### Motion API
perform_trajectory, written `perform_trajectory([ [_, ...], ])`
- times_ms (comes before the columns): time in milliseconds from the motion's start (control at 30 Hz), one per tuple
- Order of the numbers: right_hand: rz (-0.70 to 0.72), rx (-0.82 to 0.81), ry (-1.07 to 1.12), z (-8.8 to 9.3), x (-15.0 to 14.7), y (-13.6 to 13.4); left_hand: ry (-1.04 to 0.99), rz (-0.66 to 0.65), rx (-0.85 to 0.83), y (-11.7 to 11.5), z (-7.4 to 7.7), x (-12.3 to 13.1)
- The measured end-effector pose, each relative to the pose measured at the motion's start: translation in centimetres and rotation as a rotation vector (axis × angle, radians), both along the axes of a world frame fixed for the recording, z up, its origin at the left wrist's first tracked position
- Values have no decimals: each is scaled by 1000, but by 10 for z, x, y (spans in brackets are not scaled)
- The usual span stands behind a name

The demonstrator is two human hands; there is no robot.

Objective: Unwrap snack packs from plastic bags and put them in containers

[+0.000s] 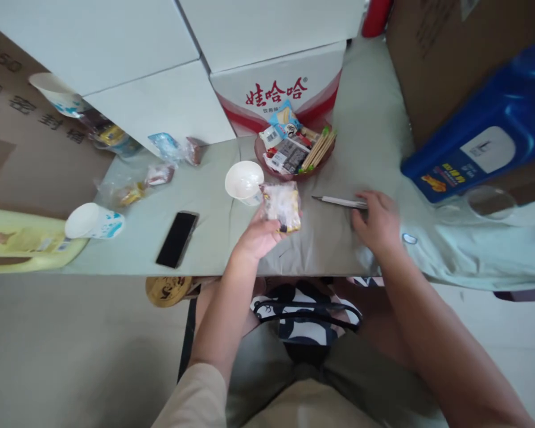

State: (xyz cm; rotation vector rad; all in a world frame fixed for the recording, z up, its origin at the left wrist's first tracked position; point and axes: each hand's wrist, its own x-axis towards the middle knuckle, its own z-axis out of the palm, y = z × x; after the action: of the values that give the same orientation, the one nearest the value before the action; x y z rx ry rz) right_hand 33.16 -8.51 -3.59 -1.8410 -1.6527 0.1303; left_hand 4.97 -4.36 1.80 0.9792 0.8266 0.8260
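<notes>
Held up over the table's front part, a small square snack packet (282, 207) with a whitish face and yellow edges is gripped by my left hand (262, 236). My right hand (378, 221) is closed on the end of a white pen (339, 202), which lies low over the cloth and points left. Just behind my left hand stands a white paper cup (244, 181). A reddish bowl (301, 176) of wrapped snacks and thin sticks sits behind the packet. A small white tag-like piece (409, 238) lies beside my right wrist.
Left on the table are a black phone (177, 239), a tipped paper cup (96, 221), wrapped snacks (160, 174) and a yellow jug (27, 241). White boxes (276, 65) line the back. On the right are a large blue bottle (481, 128) and a clear cup (490, 205).
</notes>
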Motion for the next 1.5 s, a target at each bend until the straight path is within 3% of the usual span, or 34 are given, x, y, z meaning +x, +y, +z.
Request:
perform_trajectory([
  [67, -7, -50, -48, -5, 5, 4, 45, -56, -41, -1, -16, 5],
  [167, -25, -141, -101, -6, 5, 9, 169, -9, -49, 6, -30, 1],
  [333, -22, -115, -90, 2, 0, 12, 358, 157, 177, 22, -41, -11],
  [567, 224, 3, 137, 10, -9, 9, 423, 74, 349, 33, -54, -8],
  [800, 411, -22, 136, 7, -23, 6, 462, 67, 362, 28, -55, -9],
  [967, 390, -93, 61, 4, -20, 5, 434, 81, 336, 29, -58, -11],
  [1167, 334, -137, -36, 3, 25, -5, 448, 75, 345, 35, -64, -16],
  [1300, 146, -86, -138, 0, 48, -12, 688, 111, 602, 30, -61, -18],
  [1400, -16, 14, -217, -2, 41, -12, 895, 163, 815, 24, -58, -14],
  [1500, 69, 86, -165, 2, 15, -9, 1018, 210, 923, 20, -54, -7],
])
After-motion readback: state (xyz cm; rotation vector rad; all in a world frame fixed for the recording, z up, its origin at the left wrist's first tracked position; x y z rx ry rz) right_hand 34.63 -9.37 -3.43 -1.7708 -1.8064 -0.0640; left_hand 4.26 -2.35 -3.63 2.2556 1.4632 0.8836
